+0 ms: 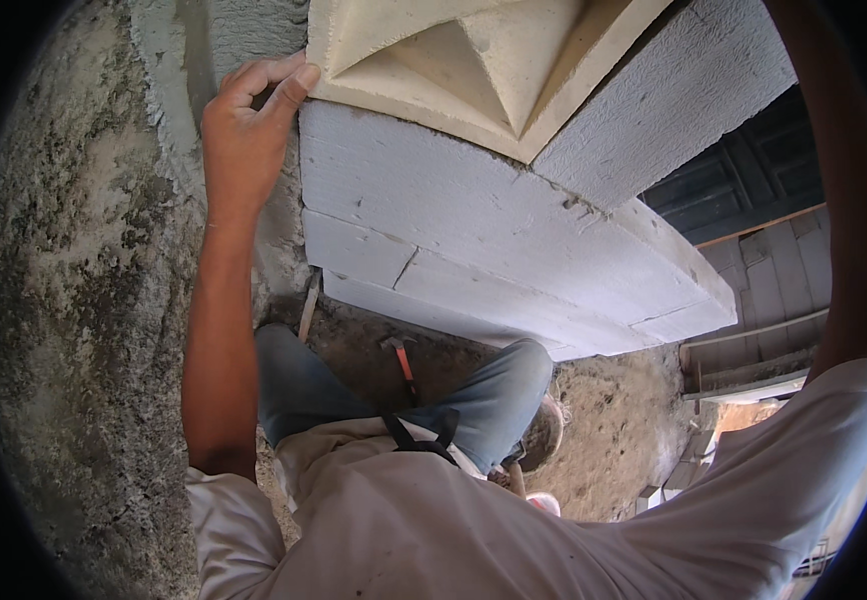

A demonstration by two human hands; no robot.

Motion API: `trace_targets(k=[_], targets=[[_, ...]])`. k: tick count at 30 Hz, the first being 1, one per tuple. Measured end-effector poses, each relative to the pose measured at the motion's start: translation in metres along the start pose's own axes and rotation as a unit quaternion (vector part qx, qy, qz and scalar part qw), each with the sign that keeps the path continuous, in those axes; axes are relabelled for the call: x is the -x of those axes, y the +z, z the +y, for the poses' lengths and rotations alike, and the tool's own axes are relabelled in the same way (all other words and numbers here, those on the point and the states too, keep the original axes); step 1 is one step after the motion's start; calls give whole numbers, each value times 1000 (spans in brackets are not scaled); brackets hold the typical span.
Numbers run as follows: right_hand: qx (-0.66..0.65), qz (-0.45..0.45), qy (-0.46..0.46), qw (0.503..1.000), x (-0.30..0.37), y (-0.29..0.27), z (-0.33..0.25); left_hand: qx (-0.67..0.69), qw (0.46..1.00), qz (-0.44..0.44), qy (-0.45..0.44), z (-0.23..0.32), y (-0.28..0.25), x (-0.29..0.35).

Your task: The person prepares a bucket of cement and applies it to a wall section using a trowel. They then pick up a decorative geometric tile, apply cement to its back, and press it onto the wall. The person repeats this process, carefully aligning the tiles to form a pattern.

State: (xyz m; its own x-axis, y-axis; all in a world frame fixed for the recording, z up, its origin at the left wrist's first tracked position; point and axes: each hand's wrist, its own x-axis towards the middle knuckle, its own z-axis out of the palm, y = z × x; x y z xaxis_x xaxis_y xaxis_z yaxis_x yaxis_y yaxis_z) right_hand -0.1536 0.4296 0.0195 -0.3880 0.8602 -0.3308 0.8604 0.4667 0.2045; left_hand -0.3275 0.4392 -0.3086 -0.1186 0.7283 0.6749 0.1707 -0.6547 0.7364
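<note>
A cream moulded block (434,75) with a sunken, angular star-like face rests on top of a low wall of pale lightweight blocks (434,185). My left hand (249,130) is at the block's near left corner, with thumb and fingers closed on its edge, close to the side wall. My right forearm (847,180) reaches up along the right edge of the view. The right hand lies beyond the top of the picture, so what it touches is hidden.
A rough, stained wall (74,300) rises at my left, with grey mortar (254,30) near the block. On the ground between my knees lies a claw hammer (404,365) with an orange-red handle. A bucket (546,435) stands by my right leg. Dark panelling (734,175) shows behind the wall.
</note>
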Motion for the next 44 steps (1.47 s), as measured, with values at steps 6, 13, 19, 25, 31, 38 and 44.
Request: trace_targets(k=[6, 13, 19, 25, 31, 38, 44], targets=[[-83, -67, -27, 994, 19, -4, -14, -41, 998, -25, -51, 21, -15, -6], [-41, -65, -9, 997, 7, -2, -4, -57, 996, -31, -58, 16, -13, -11], [-18, -14, 12, 1000, 29, 6, -13, -39, 994, -50, -85, 20, -11, -8], [16, -72, 73, 995, 13, -4, -24, -38, 992, -74, -90, 21, -10, -12], [28, 37, -16, 999, 11, 24, -9, -31, 993, -80, -82, 18, -17, -12], [0, 7, 2, 1000, 17, 24, -12, -38, 992, -101, -65, 15, -20, -14], [2, 39, 12, 999, 31, 16, -16, -43, 993, -100, -46, 3, -21, -18]])
